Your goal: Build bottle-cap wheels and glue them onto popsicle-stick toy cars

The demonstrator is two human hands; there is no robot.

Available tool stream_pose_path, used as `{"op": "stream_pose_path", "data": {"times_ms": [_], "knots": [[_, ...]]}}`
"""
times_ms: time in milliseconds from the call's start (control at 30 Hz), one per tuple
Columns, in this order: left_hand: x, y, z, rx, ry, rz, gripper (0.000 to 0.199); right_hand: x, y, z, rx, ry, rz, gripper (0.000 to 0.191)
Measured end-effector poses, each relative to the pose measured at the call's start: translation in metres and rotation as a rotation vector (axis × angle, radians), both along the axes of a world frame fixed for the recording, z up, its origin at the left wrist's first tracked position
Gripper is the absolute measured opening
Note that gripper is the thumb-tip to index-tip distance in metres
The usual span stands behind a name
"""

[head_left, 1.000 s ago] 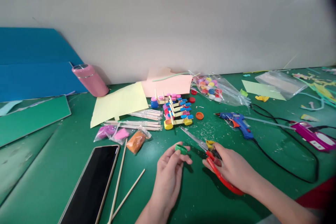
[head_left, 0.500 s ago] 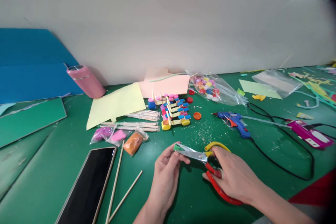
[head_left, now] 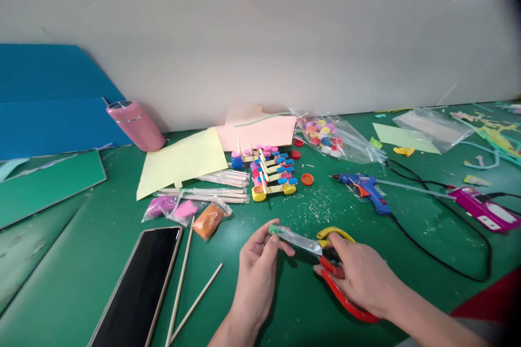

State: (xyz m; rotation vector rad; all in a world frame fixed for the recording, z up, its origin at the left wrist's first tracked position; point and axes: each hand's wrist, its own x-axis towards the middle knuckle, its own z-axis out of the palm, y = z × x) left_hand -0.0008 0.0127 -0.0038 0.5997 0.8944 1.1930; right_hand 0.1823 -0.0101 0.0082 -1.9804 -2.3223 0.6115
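My left hand (head_left: 257, 271) pinches a small green piece (head_left: 274, 229) between thumb and fingertips. Wrapped around the handles of the scissors (head_left: 303, 242), one yellow and one red, is my right hand (head_left: 362, 268). The scissor blades point left and reach the green piece; they look nearly together. Behind my hands stands a row of small stick pieces with pink, blue and yellow parts (head_left: 272, 171). An orange ring-shaped cap (head_left: 307, 179) lies just right of them.
A blue glue gun (head_left: 366, 187) with its cable lies at right, beside a magenta power strip (head_left: 484, 209). At left are a phone (head_left: 138, 287), wooden sticks (head_left: 195, 303), bagged clay (head_left: 209, 219) and a pink bottle (head_left: 138, 124). A bag of colourful caps (head_left: 329, 135) sits behind.
The scissor blades have come closer together at the green piece, and the handles have drawn nearer each other. My left hand keeps its pinch. The whole view has shifted slightly.
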Motion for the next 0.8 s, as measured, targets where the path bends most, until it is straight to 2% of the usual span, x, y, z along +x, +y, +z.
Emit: {"op": "stream_pose_path", "data": {"times_ms": [333,600,700,800], "knots": [[-0.003,0.005,0.005,-0.001,-0.007,0.016,0.023,-0.008,-0.001,0.014,-0.202,0.237,-0.063,0.030],[-0.005,0.005,0.003,0.027,0.025,0.061,0.020,-0.005,-0.003,0.016,-0.304,0.374,-0.008,0.029],[-0.005,0.005,0.002,0.017,0.041,0.080,0.021,-0.006,-0.002,0.012,-0.255,0.298,-0.001,0.031],[-0.005,0.005,0.004,-0.017,0.036,0.089,0.023,-0.007,0.000,0.005,-0.098,0.112,-0.020,0.031]]}}
